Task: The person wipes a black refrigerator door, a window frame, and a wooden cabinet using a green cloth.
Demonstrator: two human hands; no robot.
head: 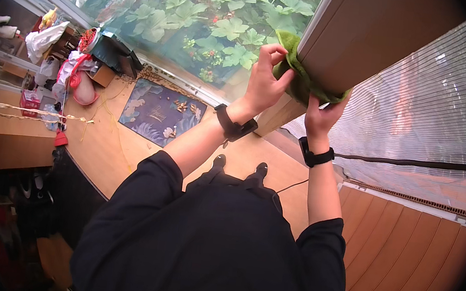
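Observation:
A green cloth [298,84] lies against the lower part of a beige column or frame post [370,40], curving around its near faces. My left hand [266,78] is at the cloth's left edge, its bent fingers and thumb gripping the fabric near the glass. On the right, my right hand [326,115] holds the cloth from the near side, thumb up against it; some of its fingers are hidden behind the cloth. Each wrist wears a black band with a small device.
Left of the post is a glass window [212,26] with leafy plants behind it. Ribbed translucent sheeting [427,103] is on the right. A dark patterned mat [161,113] bearing small brown pieces lies on the floor. Bags and boxes crowd the far left, near strung cords [25,111].

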